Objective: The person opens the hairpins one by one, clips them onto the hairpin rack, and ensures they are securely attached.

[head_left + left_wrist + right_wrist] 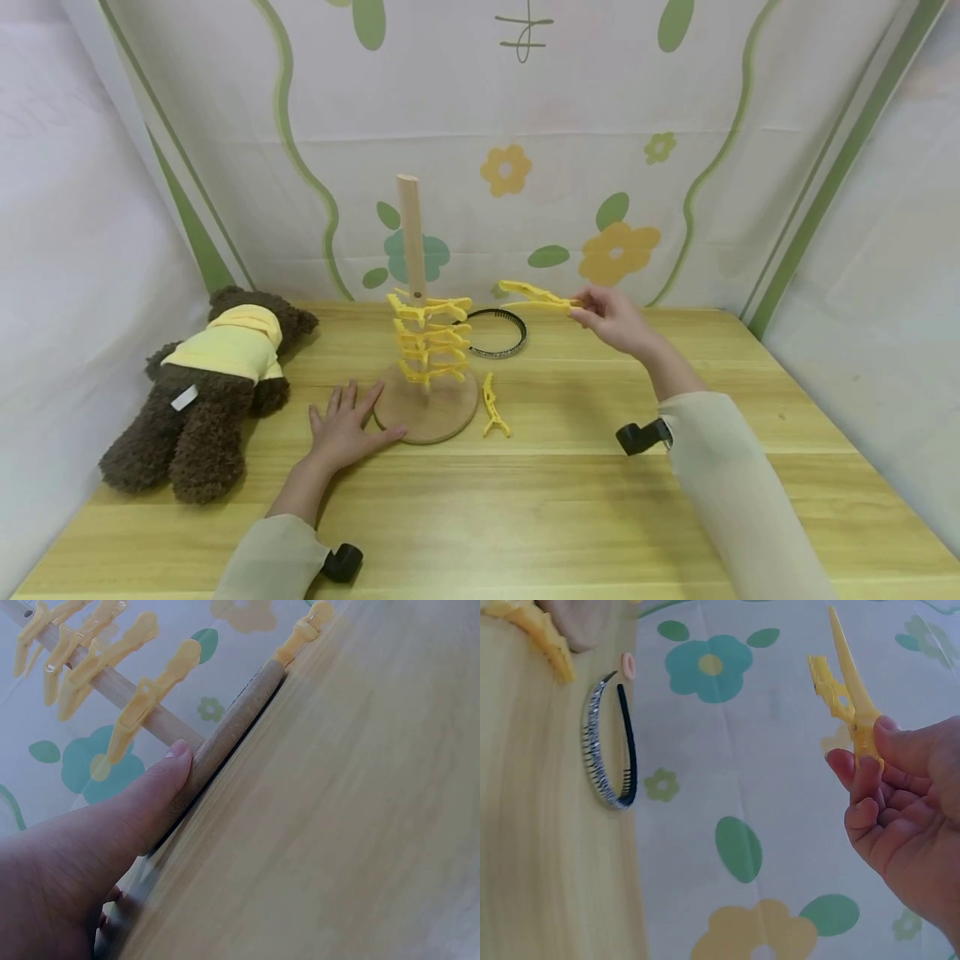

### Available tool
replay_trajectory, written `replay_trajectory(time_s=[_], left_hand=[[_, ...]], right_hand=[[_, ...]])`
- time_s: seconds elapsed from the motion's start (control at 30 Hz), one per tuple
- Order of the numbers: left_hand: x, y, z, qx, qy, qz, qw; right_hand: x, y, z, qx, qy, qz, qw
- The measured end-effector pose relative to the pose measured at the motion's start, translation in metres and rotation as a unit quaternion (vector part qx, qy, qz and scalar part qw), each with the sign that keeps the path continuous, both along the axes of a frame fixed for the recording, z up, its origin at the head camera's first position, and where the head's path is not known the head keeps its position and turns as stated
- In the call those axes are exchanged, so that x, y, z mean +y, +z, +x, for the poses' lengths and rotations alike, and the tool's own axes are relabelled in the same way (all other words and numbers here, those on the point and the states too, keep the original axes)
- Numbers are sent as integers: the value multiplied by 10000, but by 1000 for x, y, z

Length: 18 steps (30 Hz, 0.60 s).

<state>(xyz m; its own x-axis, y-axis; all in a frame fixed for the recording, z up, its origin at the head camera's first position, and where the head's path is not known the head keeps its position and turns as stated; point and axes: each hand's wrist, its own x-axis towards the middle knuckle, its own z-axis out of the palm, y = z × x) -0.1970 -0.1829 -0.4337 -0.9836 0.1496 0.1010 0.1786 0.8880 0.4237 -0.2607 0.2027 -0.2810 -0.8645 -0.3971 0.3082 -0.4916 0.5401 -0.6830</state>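
My right hand (611,321) pinches the handle end of a yellow alligator hair clip (540,297) in the air above the table; in the right wrist view the jaws of that clip (853,697) stand apart. Left of it is a wooden stand (412,237) with a round base (427,421), its post carrying several yellow hair clips (431,336) one above another. My left hand (348,433) has its fingers spread on the table, the thumb on the base's edge, as the left wrist view shows too. Another yellow hair clip (491,406) lies just right of the base.
Behind the stand lies a black toothed headband (498,333) with a glittery band; a small pink loop (628,666) is beside it. On the left a brown teddy bear (217,392) in a yellow top lies face down. A patterned cloth (465,100) hangs along the table's back.
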Motion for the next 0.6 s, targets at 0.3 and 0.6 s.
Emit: replay_trajectory(time_s=[0.3,0.6], left_hand=[[0,0,0,-21,8,9,10000],[-1,2,1,-24,-13,-19,10000]], right_hand=[[-34,26,-6,-145,22,153,9998],[-79,33,-12,-23,499,-68,9987]])
